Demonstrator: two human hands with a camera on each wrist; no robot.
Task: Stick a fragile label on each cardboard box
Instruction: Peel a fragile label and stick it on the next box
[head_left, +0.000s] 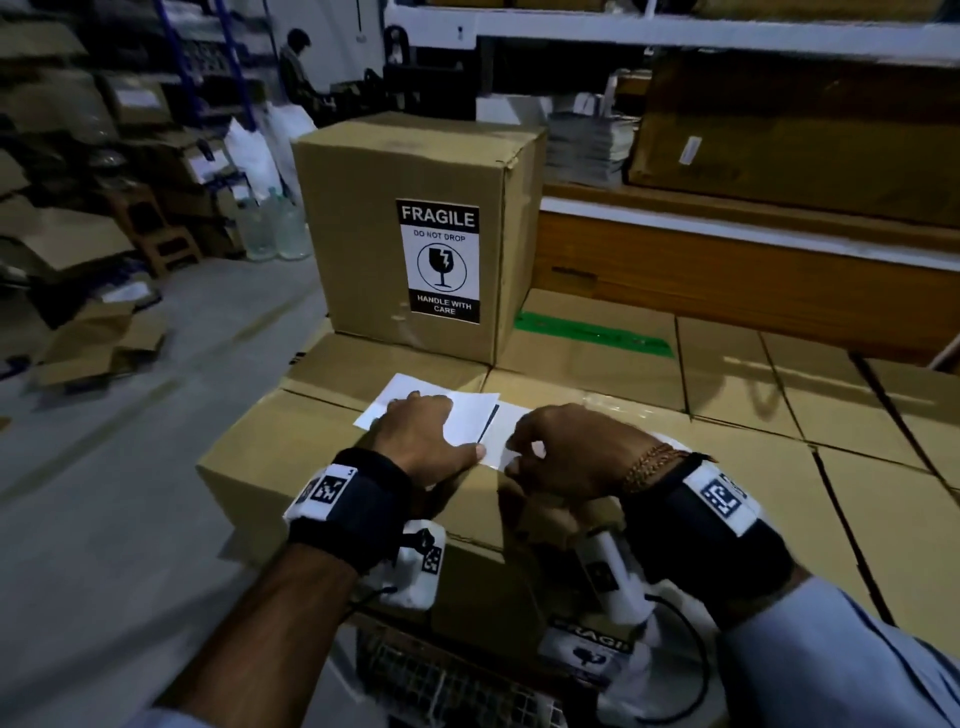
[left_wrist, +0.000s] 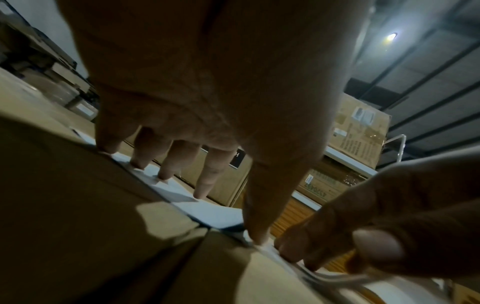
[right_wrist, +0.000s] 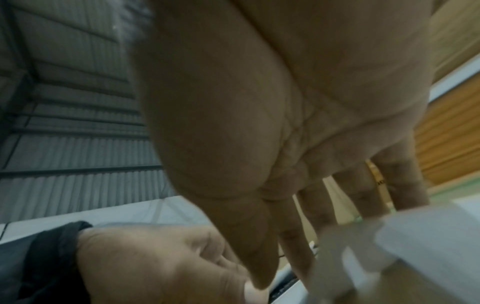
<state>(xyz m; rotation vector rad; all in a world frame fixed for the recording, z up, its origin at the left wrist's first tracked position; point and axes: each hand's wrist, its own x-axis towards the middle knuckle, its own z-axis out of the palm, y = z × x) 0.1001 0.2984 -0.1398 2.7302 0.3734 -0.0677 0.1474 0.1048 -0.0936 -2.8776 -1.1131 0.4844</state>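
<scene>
A white label sheet (head_left: 470, 415) lies blank side up on the near cardboard box (head_left: 280, 457). My left hand (head_left: 421, 436) presses it flat, fingers straight and spread, with the thumb at the sheet's near edge (left_wrist: 215, 214). My right hand (head_left: 561, 457) is just right of it, fingers curled, pinching the sheet's right edge between thumb and fingertips (left_wrist: 298, 253). A blurred white strip of the sheet (right_wrist: 415, 246) shows in the right wrist view. Behind stands another cardboard box (head_left: 363, 208) with a black-and-white FRAGILE label (head_left: 439, 260) stuck on its front.
Flat cartons (head_left: 779, 389) cover the surface to the right, with a green strip (head_left: 592, 332). Another fragile label (head_left: 592, 649) and a wire basket (head_left: 457, 680) sit below my wrists. Loose cardboard (head_left: 93, 343) and bottles (head_left: 270, 223) are on the floor at left. A person (head_left: 296, 67) stands far back.
</scene>
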